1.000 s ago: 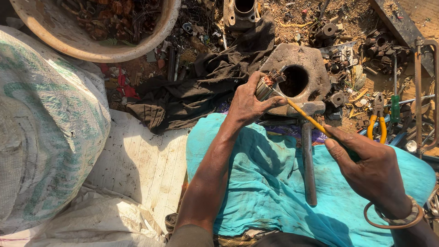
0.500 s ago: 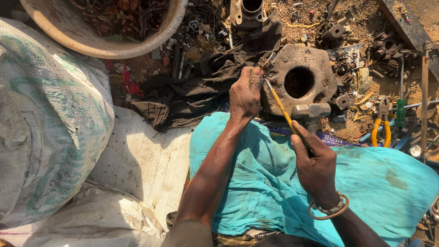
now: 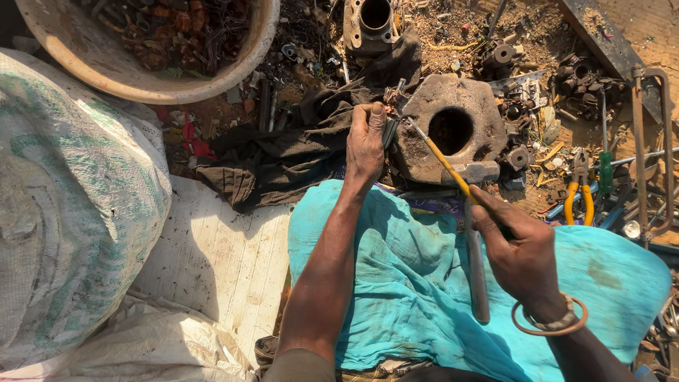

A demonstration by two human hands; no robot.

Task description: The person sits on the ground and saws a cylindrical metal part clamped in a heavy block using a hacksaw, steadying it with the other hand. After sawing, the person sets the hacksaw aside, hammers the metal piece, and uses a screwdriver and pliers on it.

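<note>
My left hand (image 3: 366, 141) grips a small dark metal part (image 3: 391, 127) against the left edge of a heavy rusty metal block (image 3: 453, 131) with a round hole. My right hand (image 3: 520, 251) holds a screwdriver with a yellow shaft (image 3: 445, 166), whose tip reaches the small part. A hammer (image 3: 475, 233) lies on the turquoise cloth (image 3: 403, 283) over my lap, its head resting by the block, between my two hands. A ring bangle hangs at my right wrist.
A large round basin (image 3: 233, 64) of rusty scrap stands at the top left. White woven sacks (image 3: 71, 205) fill the left. A dark cloth (image 3: 283, 155) lies under the block. Yellow-handled pliers (image 3: 578, 198), a hacksaw frame (image 3: 654, 141) and scattered metal parts lie on the right.
My right hand has drawn back toward me and to the right, the screwdriver now slanting flatter toward the small part. My left hand stays at the block's left edge.
</note>
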